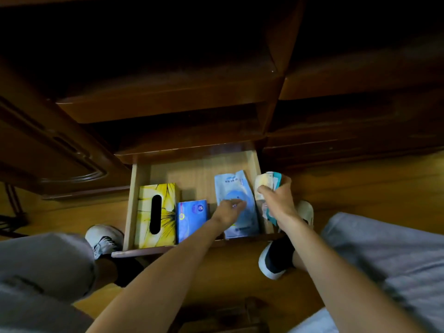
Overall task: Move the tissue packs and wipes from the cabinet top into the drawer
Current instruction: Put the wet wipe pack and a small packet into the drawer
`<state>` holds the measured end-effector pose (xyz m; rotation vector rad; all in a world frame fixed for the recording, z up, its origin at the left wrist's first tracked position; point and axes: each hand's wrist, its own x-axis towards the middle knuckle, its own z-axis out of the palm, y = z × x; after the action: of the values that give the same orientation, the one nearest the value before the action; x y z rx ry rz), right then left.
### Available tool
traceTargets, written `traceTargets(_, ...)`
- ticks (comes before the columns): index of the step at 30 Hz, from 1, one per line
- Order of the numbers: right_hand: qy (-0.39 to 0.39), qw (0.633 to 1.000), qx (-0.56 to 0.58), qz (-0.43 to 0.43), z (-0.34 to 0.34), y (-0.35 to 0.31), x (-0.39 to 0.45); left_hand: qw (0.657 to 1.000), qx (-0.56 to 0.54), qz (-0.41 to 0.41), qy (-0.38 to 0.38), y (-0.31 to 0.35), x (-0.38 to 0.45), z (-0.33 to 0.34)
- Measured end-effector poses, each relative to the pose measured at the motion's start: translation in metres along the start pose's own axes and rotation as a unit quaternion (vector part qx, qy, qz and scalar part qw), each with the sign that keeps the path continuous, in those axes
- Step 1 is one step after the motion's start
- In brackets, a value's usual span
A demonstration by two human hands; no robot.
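The wooden drawer (194, 174) is pulled out below the dark cabinet. Inside it, at the left, lies a yellow flower-print tissue box (165, 212), and beside it a small blue tissue pack (189, 218). To the right lies a pale blue wipes pack (236, 188), on which my left hand (229, 211) rests with its fingertips. My right hand (276, 200) grips a bundle of small tissue packs (265, 180), yellow-white and teal, over the drawer's right edge.
Dark wooden cabinet fronts (168, 104) rise above the drawer. A carved cabinet door (60, 159) is at the left. My shoes (103, 239) and knees flank the drawer on the wooden floor (360, 188).
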<state>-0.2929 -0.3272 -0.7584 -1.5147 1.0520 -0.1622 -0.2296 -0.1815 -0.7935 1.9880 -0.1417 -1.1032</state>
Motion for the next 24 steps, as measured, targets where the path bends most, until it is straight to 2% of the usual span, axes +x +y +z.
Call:
traceTargets(2,-0.054,0.998,-0.014,0.006,0.006,-0.001,-0.002,0.985,-0.174,-0.003,-0.004,0.011,-0.009,-0.006)
traceTargets(4,-0.121,0.992,-0.025,0.004,0.014,-0.002,-0.009,0.966,-0.257,0.011,-0.013,0.015,-0.017,-0.015)
traceTargets(8,-0.149,0.986,-0.054,-0.046,0.032,-0.002,-0.023,0.962,-0.264,0.042,0.053,-0.001,-0.035,-0.045)
traceTargets(12,-0.202,0.972,-0.119,-0.031,0.050,0.004,-0.024,0.952,-0.263,0.025,0.155,-0.027,-0.049,-0.081)
traceTargets(16,-0.178,0.957,-0.226,-0.029,0.069,0.013,-0.019,0.946,-0.195,0.000,0.261,-0.057,-0.062,-0.125)
traceTargets(20,-0.147,0.937,-0.312,-0.046,0.086,0.017,-0.010,0.927,-0.221,-0.038,0.301,-0.074,-0.061,-0.154)
traceTargets(24,-0.104,0.923,-0.358,-0.092,0.100,0.007,0.009,0.933,-0.210,-0.038,0.290,-0.083,-0.055,-0.158)
